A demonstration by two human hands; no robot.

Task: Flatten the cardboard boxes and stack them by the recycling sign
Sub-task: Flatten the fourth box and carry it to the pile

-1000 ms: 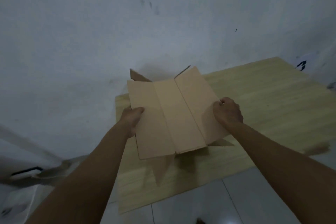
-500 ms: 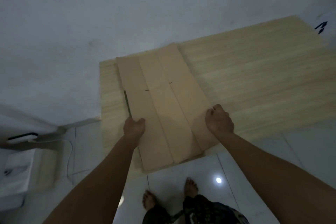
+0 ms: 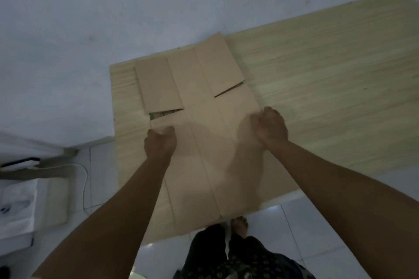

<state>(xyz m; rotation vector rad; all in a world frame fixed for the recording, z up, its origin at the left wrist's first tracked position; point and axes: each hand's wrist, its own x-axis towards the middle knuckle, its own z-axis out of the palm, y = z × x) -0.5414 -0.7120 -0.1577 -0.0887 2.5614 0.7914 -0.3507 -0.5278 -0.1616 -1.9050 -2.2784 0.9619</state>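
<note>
A flattened brown cardboard box [image 3: 204, 142] lies lengthwise on a pale wooden board [image 3: 317, 86] on the floor, its far flaps spread toward the wall. My left hand [image 3: 159, 141] grips the box's left edge with curled fingers. My right hand [image 3: 269, 125] grips the right edge the same way. The near end of the box overhangs the board toward my feet. No recycling sign is in view.
A grey wall [image 3: 113, 7] rises just behind the board. White floor tiles [image 3: 294, 222] lie in front, where my bare foot [image 3: 239, 224] stands. At the left are a white appliance [image 3: 17, 206] and a white cable [image 3: 85, 188].
The box went from held up in the air to lying flat on the board. My head tilted down and closer, and both hands stayed on the box's side edges.
</note>
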